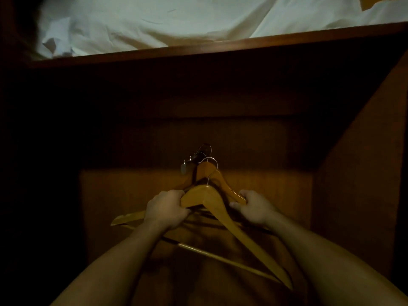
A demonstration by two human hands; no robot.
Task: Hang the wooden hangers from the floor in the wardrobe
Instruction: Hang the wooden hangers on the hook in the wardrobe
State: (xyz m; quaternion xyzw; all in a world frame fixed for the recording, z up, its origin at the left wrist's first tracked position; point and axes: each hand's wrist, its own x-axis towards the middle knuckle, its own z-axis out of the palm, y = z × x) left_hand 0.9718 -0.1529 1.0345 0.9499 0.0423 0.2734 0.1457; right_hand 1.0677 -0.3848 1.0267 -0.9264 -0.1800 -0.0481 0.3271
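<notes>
Both hands, left hand (pixel 166 209) and right hand (pixel 254 208), clasp bundled light-wood hangers (pixel 212 199) at lower centre; gathering step, next lift to rail, unseen.

Much of the dim brown wooden wardrobe interior (pixel 220 102) is lost in darkness, above all the left side, where no wall or edge can be made out. The rumpled white fabric (pixel 154 21) on the shelf is cut off by the top edge. In the overlapping bundle of light wooden hangers with metal hooks (pixel 212 195), how many there are cannot be told; the rear hooks merge into shadow. The left hand (pixel 165 209) covers one hanger's shoulder, and the right hand (pixel 254 207) hides the end of another. Both bare forearms run off the bottom edge.
</notes>
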